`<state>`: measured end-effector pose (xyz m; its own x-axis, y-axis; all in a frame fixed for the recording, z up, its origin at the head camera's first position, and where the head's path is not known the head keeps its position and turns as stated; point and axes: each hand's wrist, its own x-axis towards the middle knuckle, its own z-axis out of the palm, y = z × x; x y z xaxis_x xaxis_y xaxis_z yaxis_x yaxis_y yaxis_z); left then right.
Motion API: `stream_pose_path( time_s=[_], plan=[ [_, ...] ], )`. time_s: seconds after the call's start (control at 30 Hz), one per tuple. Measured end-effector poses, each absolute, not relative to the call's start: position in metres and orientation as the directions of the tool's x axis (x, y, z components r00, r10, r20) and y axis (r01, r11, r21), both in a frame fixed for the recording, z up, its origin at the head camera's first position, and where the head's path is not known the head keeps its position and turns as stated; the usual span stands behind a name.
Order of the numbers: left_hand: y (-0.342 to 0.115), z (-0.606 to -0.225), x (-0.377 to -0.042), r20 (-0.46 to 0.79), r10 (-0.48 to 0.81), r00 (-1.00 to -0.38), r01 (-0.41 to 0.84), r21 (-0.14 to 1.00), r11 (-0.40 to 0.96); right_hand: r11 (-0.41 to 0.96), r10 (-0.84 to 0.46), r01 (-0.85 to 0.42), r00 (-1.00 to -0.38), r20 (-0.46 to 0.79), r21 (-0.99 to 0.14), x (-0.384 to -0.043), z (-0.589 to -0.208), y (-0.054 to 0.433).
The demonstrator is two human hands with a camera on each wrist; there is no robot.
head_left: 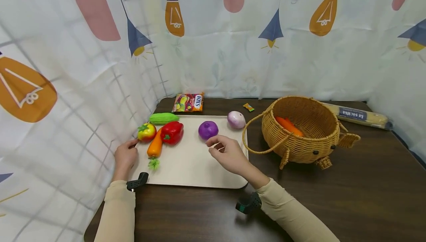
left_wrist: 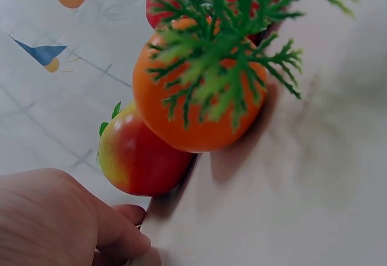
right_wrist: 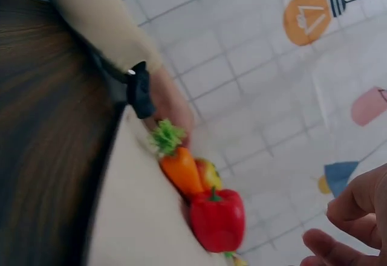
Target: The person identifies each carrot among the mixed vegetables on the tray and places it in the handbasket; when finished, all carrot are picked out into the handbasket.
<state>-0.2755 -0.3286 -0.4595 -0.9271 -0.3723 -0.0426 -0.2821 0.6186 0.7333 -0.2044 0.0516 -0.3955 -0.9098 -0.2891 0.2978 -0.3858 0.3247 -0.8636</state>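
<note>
On the cream tray point(head_left: 189, 168) lie several vegetables. My left hand point(head_left: 126, 157) pinches the tray's left edge, beside a red-yellow tomato-like fruit point(head_left: 146, 132). Close by on the tray are an orange carrot point(head_left: 155, 146) with a leafy green top, a red bell pepper point(head_left: 172, 133) and a long green vegetable point(head_left: 164, 118). Over the tray's right part hovers my right hand point(head_left: 231, 155), fingers loosely bent and holding nothing. Just beyond its fingertips sits a round purple vegetable point(head_left: 208, 130). A pale purple-white onion-like one point(head_left: 236, 119) is at the tray's back right corner.
Right of the tray stands a wicker basket point(head_left: 299, 142) with an orange carrot point(head_left: 288, 126) inside and its handle tipped toward the tray. A Fox's candy bag point(head_left: 188, 102), a small wrapped candy point(head_left: 248, 107) and a pasta packet point(head_left: 362, 116) lie along the back.
</note>
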Motion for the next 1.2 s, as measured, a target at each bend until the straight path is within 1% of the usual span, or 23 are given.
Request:
stream_pose_path(
  time_s=[0.17, 0.33, 0.5, 0.7, 0.87, 0.97, 1.2],
  plan=[
    [-0.332, -0.459, -0.272, -0.057, -0.378, -0.924, -0.299, 0.725, 0.621, 0.322, -0.314, -0.362, -0.912, 0.262, -0.875, -0.203, -0.407, 0.027],
    [-0.33, -0.456, -0.273, -0.047, -0.376, -0.925, -0.287, 0.735, 0.615, 0.328, -0.323, -0.381, -0.905, 0.277, -0.864, -0.202, -0.408, 0.004],
    [-0.325, -0.455, -0.274, -0.023, -0.362, -0.932, -0.261, 0.737, 0.624, 0.357, -0.282, -0.375, -0.916, 0.284, -0.856, -0.206, -0.409, -0.016],
    [-0.321, -0.454, -0.27, -0.03, -0.374, -0.927, -0.275, 0.732, 0.623, 0.434, -0.237, -0.32, -0.942, 0.236, -0.842, -0.217, -0.422, -0.039],
    [-0.323, -0.453, -0.269, -0.018, -0.374, -0.927, -0.267, 0.732, 0.627, 0.463, -0.225, -0.274, -0.956, 0.187, -0.843, -0.223, -0.429, -0.06],
    [-0.325, -0.454, -0.269, -0.001, -0.368, -0.93, -0.251, 0.733, 0.633, 0.452, -0.209, -0.222, -0.968, 0.139, -0.864, -0.224, -0.431, -0.074],
    [-0.325, -0.457, -0.271, 0.005, -0.365, -0.931, -0.24, 0.745, 0.623, 0.335, -0.139, -0.079, -0.99, 0.033, -0.939, -0.233, -0.44, -0.099]
  ],
)
